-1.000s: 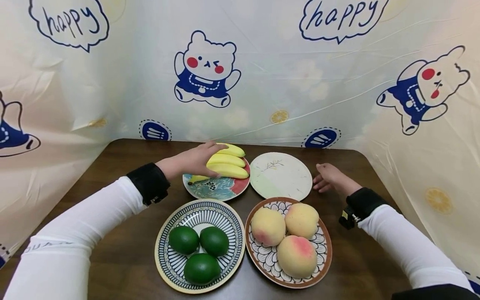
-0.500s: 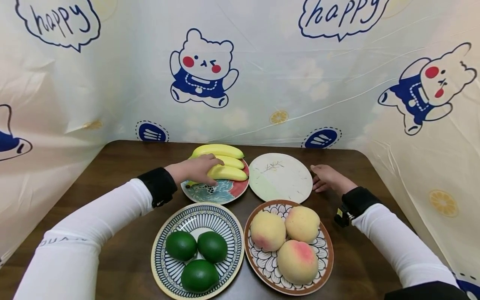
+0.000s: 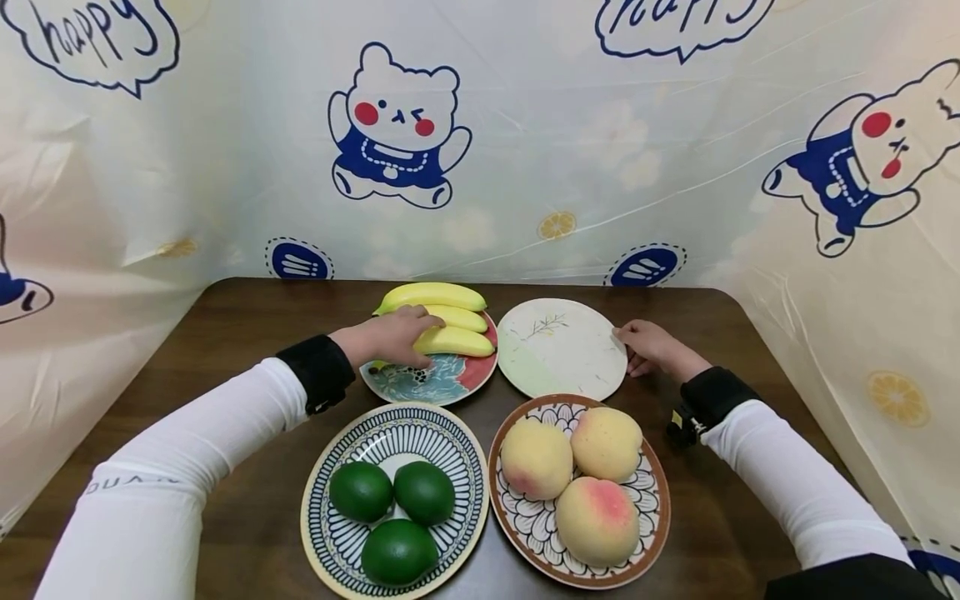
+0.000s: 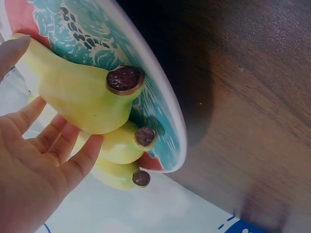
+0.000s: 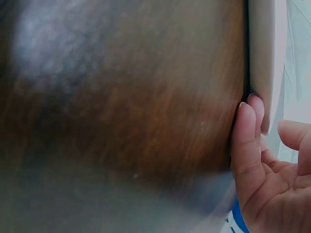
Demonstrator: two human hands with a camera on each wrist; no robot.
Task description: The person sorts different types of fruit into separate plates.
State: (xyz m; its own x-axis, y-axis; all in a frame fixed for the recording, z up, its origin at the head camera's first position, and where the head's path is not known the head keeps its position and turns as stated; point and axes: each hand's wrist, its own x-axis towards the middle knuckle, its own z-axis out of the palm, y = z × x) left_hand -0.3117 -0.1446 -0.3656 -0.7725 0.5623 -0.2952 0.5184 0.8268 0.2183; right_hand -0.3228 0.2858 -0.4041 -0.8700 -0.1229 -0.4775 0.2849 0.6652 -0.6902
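My left hand [image 3: 390,336] spans the front banana [image 4: 80,90], thumb on one side and fingertips against the other. That banana lies with two more bananas [image 3: 438,296] on a red and teal patterned plate [image 3: 431,385]; in the left wrist view their dark stem ends point towards the plate's rim. At the back right is a pale round plate [image 3: 562,350] with a thin twig design and nothing on it. My right hand [image 3: 654,346] is at its right rim, thumb over the edge and fingers low beside the underside [image 5: 265,58].
Nearer me, a blue-and-white striped plate [image 3: 318,500] bears three dark green oval fruits [image 3: 400,552]. Beside it, a brown-rimmed plate [image 3: 660,508] carries three peaches [image 3: 597,521]. The plates sit close together on the dark wooden table [image 3: 247,500]. A printed curtain [image 3: 525,167] hangs behind.
The left hand has come down from above the bananas onto the front one. My right hand has moved slightly left, its thumb now over the pale plate's rim. The view has shifted slightly.
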